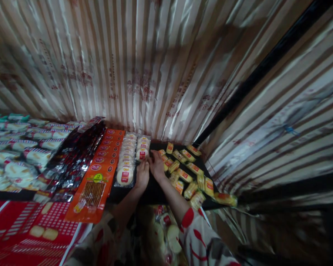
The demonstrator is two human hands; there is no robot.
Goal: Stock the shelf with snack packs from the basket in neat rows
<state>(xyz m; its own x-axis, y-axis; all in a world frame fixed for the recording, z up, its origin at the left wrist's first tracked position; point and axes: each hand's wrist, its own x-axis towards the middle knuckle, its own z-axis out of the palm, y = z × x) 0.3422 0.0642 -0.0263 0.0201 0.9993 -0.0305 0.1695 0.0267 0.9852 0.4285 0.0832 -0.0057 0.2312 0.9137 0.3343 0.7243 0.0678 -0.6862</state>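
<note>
My left hand [142, 174] and my right hand [157, 167] meet over the black shelf, at the near end of a short row of round crackers in clear packets [143, 146]. The fingers of both hands are bent and closed together, and what lies between the fingertips is hidden. A longer row of the same round cracker packets [124, 175] overlaps to the left of my left hand. Close by on the right of my right hand, small yellow-wrapped snack packets [185, 175] lie scattered at different angles.
An orange snack pack [93, 192] overhangs the shelf edge, beside a pile of dark shiny packets [74, 159]. White-wrapped packets [19, 151] fill the far left. Below stands a red basket [22, 221]. Striped plastic sheeting [155, 74] and a black pole [255, 77] border the shelf.
</note>
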